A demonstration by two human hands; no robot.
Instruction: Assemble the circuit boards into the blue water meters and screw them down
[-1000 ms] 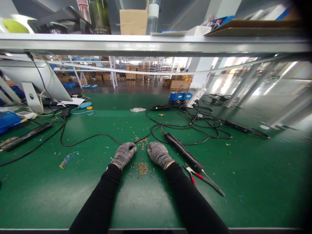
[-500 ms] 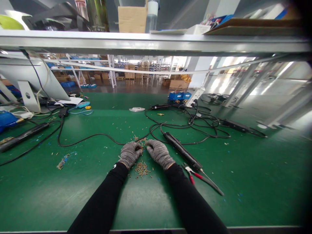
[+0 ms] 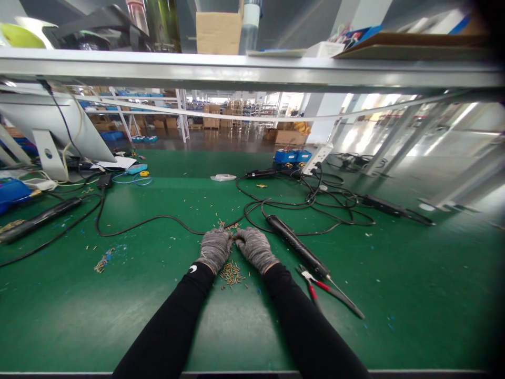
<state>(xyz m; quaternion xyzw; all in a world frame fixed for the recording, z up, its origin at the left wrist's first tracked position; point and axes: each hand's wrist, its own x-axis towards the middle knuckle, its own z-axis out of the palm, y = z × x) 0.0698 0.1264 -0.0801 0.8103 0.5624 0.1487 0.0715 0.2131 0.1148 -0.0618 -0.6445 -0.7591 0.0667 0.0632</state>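
In grey knitted gloves, my left hand (image 3: pixel 215 249) and my right hand (image 3: pixel 256 249) meet over the green work surface, fingertips nearly touching. Both hands have their fingers curled in a pinch; anything between the fingertips is too small or hidden to make out. Just below them lies a pile of small brass-coloured screws (image 3: pixel 232 275). More loose screws (image 3: pixel 226 225) are scattered just beyond my fingertips, by a black cable. To the right of my right hand rest a black electric screwdriver (image 3: pixel 298 246) and red-handled cutting pliers (image 3: pixel 310 279).
Tangled black cables (image 3: pixel 311 202) run to a white power strip (image 3: pixel 317 159) beside blue units (image 3: pixel 292 156). Another black screwdriver (image 3: pixel 43 220) lies at the left, near a small screw cluster (image 3: pixel 104 260). A metal shelf (image 3: pixel 252 71) spans overhead; a monitor (image 3: pixel 59 126) stands left.
My left hand has shifted slightly right and closed in toward my right hand, so the gap between them is smaller. The screw pile looks much the same.
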